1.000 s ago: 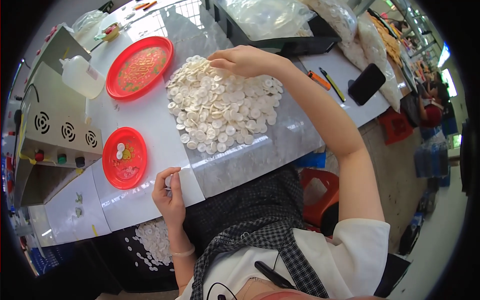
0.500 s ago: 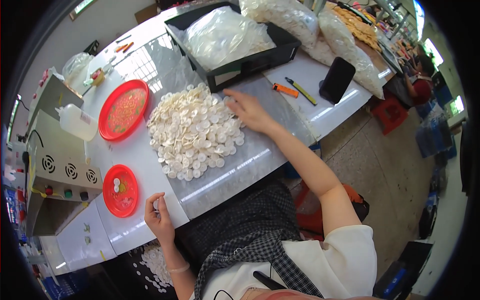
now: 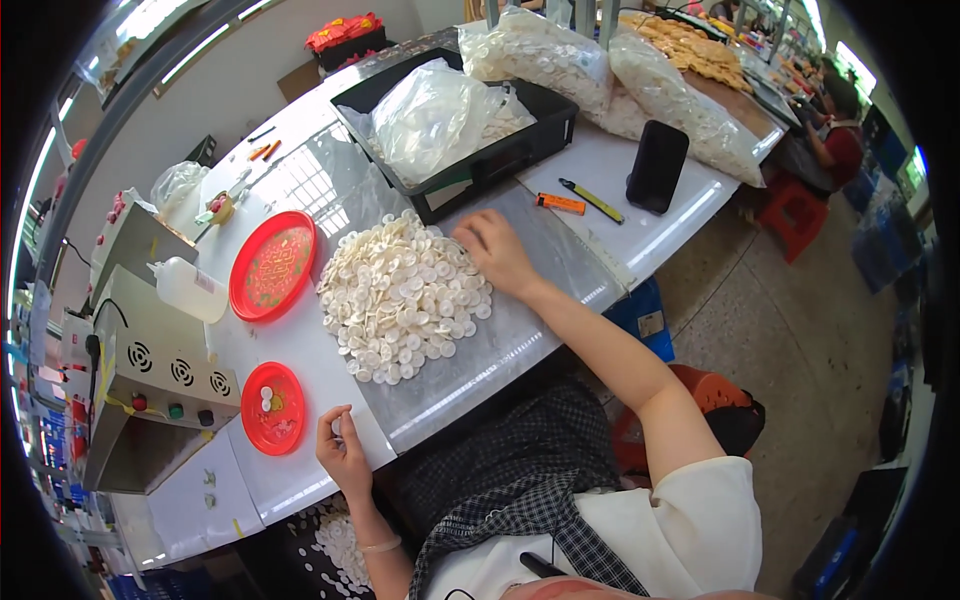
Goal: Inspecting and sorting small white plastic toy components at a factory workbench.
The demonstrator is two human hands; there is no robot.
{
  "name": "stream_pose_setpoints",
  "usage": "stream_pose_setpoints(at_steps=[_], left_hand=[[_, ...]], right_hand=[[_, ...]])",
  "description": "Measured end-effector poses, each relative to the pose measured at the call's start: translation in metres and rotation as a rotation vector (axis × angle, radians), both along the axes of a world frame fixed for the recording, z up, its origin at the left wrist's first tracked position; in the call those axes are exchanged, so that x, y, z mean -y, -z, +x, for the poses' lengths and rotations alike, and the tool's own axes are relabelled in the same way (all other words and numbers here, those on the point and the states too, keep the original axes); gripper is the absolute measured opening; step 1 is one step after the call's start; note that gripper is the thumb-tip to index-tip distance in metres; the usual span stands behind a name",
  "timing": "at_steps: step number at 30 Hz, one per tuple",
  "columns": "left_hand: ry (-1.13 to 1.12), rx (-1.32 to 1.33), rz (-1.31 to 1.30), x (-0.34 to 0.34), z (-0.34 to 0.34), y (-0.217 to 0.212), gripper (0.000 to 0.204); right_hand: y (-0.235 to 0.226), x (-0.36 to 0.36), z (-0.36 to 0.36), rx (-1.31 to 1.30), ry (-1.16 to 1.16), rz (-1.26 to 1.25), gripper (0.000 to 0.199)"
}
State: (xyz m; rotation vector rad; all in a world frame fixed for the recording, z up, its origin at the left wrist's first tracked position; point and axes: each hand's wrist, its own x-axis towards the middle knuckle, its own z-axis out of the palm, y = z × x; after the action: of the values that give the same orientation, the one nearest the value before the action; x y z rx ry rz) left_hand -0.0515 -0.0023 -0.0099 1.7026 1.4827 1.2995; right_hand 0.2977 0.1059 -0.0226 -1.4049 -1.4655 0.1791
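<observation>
A heap of white round button-like discs (image 3: 400, 300) lies on the grey tabletop in front of me. My right hand (image 3: 493, 250) is at the heap's right edge. Its fingers are bent and close together, their tips down by the discs; what they hold, if anything, is hidden. Nearer my body, at the table's front edge, my left hand (image 3: 343, 452) is curled with thumb and fingers drawn together. Something pale shows between them, too small to name. Left of that hand is a small red plate (image 3: 290, 438) holding a few white discs.
A larger patterned red plate (image 3: 240, 290) sits left of the heap, near a squeeze bottle (image 3: 190, 290) and a metal machine (image 3: 160, 375). Behind stands a black crate (image 3: 500, 165) with a plastic bag. An orange lighter (image 3: 561, 204), yellow-green cutter (image 3: 592, 201) and phone (image 3: 658, 167) lie right.
The view has shifted, so the table sits lower and further right. My right hand's fingers, stretched out before, are now bent down at the heap's edge. My left hand stays curled.
</observation>
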Motion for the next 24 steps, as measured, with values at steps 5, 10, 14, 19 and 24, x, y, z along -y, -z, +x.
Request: stream_pose_setpoints(at_steps=[5, 10, 14, 19, 24], left_hand=[[0.023, 0.012, -0.026, 0.001, 0.0, -0.005, 0.013], [0.031, 0.004, 0.04, 0.002, -0.003, 0.0, 0.013], [0.038, 0.036, 0.0, 0.004, -0.006, 0.002, 0.012], [0.042, 0.048, 0.016, 0.004, -0.008, 0.003, 0.012], [0.06, 0.071, -0.009, 0.004, -0.007, 0.0, 0.012]], right_hand=[[-0.007, 0.003, 0.027, -0.204, 0.148, 0.022, 0.014], [-0.011, 0.011, 0.016, -0.113, 0.127, -0.171, 0.015], [-0.003, 0.014, 0.007, 0.085, 0.048, -0.101, 0.017], [-0.007, 0.014, 0.01, -0.011, 0.047, -0.116, 0.017], [-0.005, 0.011, 0.016, -0.04, 0.05, -0.108, 0.018]])
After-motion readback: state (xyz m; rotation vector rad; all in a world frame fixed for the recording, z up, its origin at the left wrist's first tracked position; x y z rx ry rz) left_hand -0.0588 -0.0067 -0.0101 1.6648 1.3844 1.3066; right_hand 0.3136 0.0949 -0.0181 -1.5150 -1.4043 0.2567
